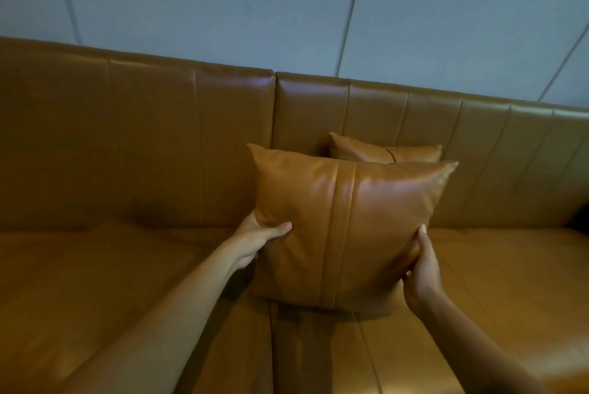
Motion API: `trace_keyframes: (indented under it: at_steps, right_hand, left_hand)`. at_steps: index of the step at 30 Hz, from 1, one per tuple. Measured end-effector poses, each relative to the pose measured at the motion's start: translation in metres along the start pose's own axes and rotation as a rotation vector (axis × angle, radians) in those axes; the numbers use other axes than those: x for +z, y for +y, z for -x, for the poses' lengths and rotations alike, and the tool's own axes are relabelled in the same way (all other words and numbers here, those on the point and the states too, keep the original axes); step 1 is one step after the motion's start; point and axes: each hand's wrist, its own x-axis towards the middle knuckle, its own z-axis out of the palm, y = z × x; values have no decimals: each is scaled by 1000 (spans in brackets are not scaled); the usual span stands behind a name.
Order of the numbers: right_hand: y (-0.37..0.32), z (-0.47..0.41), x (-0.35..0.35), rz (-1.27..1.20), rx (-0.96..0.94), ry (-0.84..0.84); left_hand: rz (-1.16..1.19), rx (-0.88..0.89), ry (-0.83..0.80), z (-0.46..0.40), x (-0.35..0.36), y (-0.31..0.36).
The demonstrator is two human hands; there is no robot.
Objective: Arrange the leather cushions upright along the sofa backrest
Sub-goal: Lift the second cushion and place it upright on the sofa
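Observation:
A tan leather cushion (344,228) with a stitched centre band is held upright above the sofa seat (111,282), its lower edge close to the seat. My left hand (255,240) grips its left edge with the thumb on the front. My right hand (420,272) grips its lower right edge. A second tan cushion (382,151) stands upright behind it against the sofa backrest (159,145); only its top strip shows.
The tan leather sofa fills the view, its seat split by a seam (274,346) below the held cushion. A blue-grey panelled wall (287,11) rises behind the backrest. A dark gap (581,218) shows at the far right.

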Motion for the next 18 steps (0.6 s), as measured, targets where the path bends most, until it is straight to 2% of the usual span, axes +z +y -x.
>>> trace_keyframes:
  at_steps: [5,12,18]
  right_hand:
    - [16,-29,14,-9,16,-8]
    - [69,-55,97,21,23,-70]
    - [64,-75,145,22,12,-152]
  left_hand:
    - [-43,-1,19,-44,-7,0]
    - [-83,-84,173,-52,-93,-12]
    - [-36,-43,253,-61,-127,-7]
